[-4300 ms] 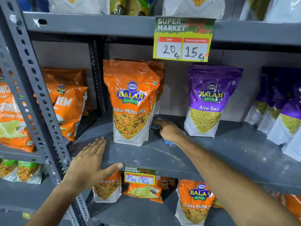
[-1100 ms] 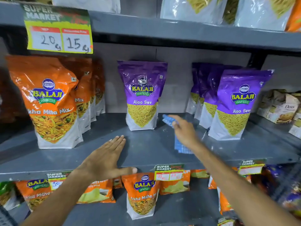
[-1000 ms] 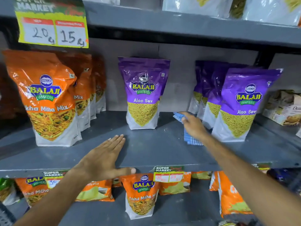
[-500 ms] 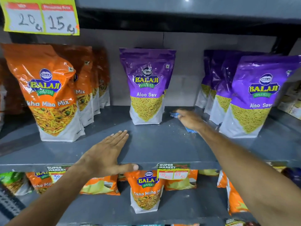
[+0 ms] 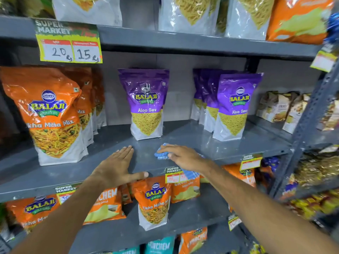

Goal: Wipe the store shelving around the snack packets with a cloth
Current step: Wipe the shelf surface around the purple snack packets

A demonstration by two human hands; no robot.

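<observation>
The right hand (image 5: pixel 183 158) lies palm-down on a blue cloth (image 5: pixel 163 154), pressing it against the grey shelf (image 5: pixel 229 143) near the front edge, in the open stretch in front of the single purple packet (image 5: pixel 146 105) and to the left of the row of purple packets (image 5: pixel 233 107); part of the cloth hangs over the shelf lip by the price tag (image 5: pixel 173 174). Its fingers are spread fairly flat over the cloth rather than pinching it, though how much cloth is tucked under the palm cannot be told. The left hand (image 5: pixel 117 166) rests open and empty on the shelf, thumb hooked over the edge, steadying the body. To wipe well here, keep the palm flat with even pressure, gather the hanging tail so it does not snag the tag, and sweep close around each packet's base without knocking it; the orange packets (image 5: pixel 53 114) stand well to the left.
</observation>
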